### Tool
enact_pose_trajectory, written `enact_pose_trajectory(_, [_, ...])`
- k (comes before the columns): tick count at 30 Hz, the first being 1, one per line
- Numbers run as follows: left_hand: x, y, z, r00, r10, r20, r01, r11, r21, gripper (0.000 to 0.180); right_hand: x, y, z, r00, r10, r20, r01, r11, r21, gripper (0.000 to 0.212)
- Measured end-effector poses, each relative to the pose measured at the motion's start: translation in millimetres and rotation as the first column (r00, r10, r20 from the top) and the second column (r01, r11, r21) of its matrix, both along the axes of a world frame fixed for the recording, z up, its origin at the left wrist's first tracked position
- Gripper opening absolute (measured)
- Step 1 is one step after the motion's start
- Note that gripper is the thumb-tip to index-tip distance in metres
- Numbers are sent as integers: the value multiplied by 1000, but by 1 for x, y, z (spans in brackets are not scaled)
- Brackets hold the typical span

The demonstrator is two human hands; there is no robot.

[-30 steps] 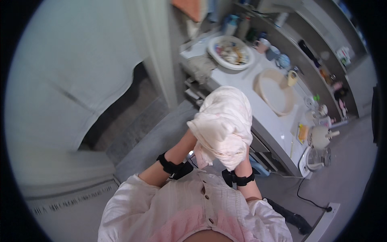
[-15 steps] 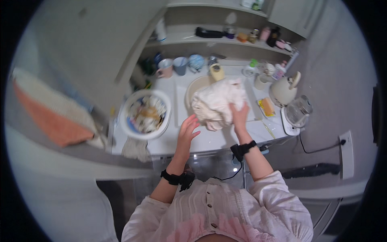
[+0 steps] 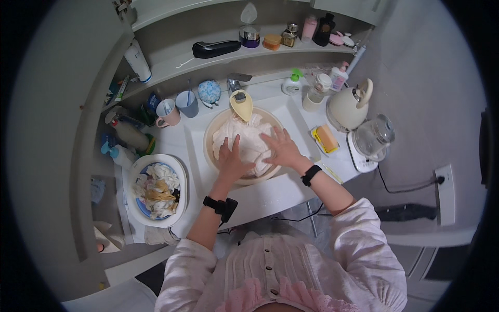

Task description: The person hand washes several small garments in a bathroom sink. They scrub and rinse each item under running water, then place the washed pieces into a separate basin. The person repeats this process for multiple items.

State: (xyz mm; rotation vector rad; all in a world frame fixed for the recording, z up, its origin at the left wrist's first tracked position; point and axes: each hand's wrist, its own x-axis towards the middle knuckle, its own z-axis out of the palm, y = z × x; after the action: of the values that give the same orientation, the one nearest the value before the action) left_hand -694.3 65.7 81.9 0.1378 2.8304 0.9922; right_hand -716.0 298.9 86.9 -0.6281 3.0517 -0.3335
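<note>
A pale pink-white cloth garment [image 3: 244, 135] lies bunched inside a beige round basin [image 3: 209, 151], which stands in the white sink [image 3: 195, 151]. My left hand [image 3: 232, 162] rests on the near left part of the cloth with its fingers spread. Across from it, my right hand [image 3: 285, 149] lies on the cloth's right side, fingers stretched out. Neither hand grips the fabric. A cream-yellow spout cover [image 3: 241, 106] on the faucet [image 3: 237, 83] hangs over the far rim of the basin.
To the left stands a white tub [image 3: 183, 195] of clothes. Two cups, pink [image 3: 167, 113] and blue [image 3: 186, 104], sit behind the sink. At the right are an orange soap bar [image 3: 326, 138], a cream kettle [image 3: 347, 109] and a glass jug [image 3: 375, 138]. Bottles line the shelf [image 3: 223, 56].
The garment has gone from being held up over the basin, with my right hand on it, down into the basin. Both hands now rest on it. My view has shifted.
</note>
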Motion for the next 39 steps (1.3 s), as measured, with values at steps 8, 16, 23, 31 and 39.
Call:
enact_pose_trajectory(8, [-49,36,1,960,-15,280,132,905,-404,133,-62,-14,-18,913,253,320,-355,879,319,128])
enact_pose_trajectory(16, [-84,26,-58,848,-2,530,295,833,-468,121,-60,-25,-97,900,168,402,-305,901,307,116])
enact_pose_trajectory(23, [-82,24,-90,815,-16,580,319,847,-425,117,-54,-33,-136,881,61,468,-221,930,293,102])
enact_pose_trajectory(31, [-78,21,-96,840,-49,540,306,865,-399,111,-55,-41,-142,804,-5,595,-252,903,349,80])
enact_pose_trajectory(39, [-80,14,-101,834,-54,549,315,863,-394,101,-52,-46,-179,884,34,465,-210,920,331,46])
